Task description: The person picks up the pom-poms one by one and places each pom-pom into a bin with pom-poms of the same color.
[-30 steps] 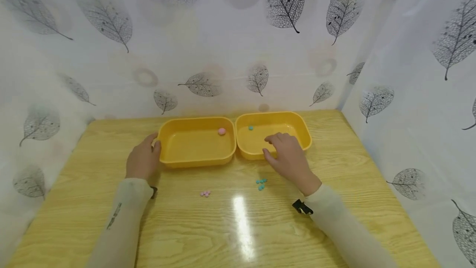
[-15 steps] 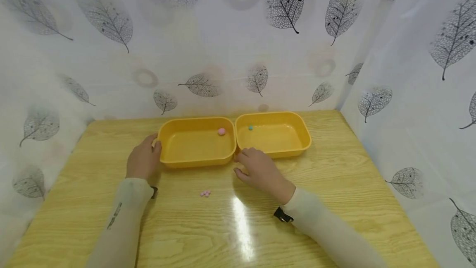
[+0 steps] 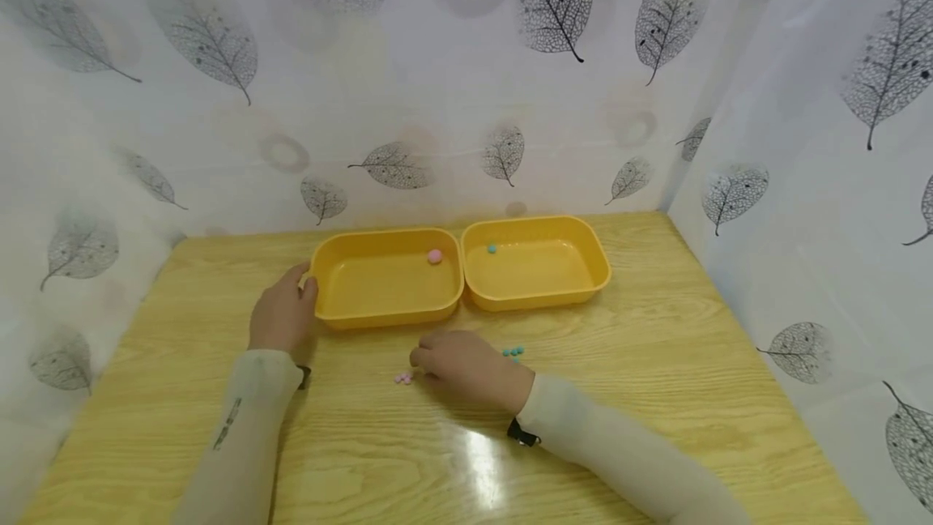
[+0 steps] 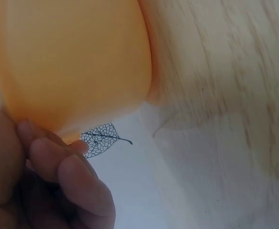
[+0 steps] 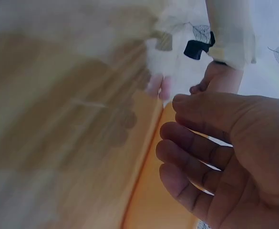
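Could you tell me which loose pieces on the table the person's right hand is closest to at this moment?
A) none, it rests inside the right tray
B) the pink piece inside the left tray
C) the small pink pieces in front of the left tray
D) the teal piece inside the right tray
C: in the head view the right hand lies on the table with its fingers right beside the small pink pieces, in front of the left tray.

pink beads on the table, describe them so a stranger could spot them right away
On the wooden table, look in front of the left yellow tray. The pink beads lie clustered at the right hand's fingertips, unlike the teal beads beyond that hand.
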### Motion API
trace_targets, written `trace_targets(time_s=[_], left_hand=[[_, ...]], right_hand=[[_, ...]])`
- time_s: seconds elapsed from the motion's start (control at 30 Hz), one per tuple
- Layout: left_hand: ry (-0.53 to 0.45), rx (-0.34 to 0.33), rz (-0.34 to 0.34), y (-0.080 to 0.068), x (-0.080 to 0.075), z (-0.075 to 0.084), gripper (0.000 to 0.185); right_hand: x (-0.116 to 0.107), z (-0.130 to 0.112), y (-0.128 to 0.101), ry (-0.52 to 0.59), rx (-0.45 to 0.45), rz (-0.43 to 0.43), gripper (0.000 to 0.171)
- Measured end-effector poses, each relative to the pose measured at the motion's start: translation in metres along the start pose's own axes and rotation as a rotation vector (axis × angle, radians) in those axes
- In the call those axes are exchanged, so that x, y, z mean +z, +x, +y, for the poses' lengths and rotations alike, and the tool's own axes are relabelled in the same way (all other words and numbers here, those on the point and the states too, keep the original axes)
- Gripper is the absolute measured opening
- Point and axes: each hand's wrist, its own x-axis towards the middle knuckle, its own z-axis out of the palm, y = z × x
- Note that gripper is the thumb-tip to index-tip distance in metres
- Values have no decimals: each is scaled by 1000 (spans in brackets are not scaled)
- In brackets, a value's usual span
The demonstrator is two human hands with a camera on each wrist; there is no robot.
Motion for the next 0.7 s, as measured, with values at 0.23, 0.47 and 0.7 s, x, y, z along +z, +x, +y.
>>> trace_targets(time_s=[0.23, 0.47, 0.7], left_hand=[[13, 2, -9, 2, 1, -1, 54], [14, 2, -8, 2, 2, -2, 53], [0, -8, -12, 1, 2, -2, 54]], right_hand=[[6, -5, 8, 39, -20, -39, 7], [9, -5, 14, 31, -30, -30, 14], [7, -8, 20, 24, -23, -33, 24]])
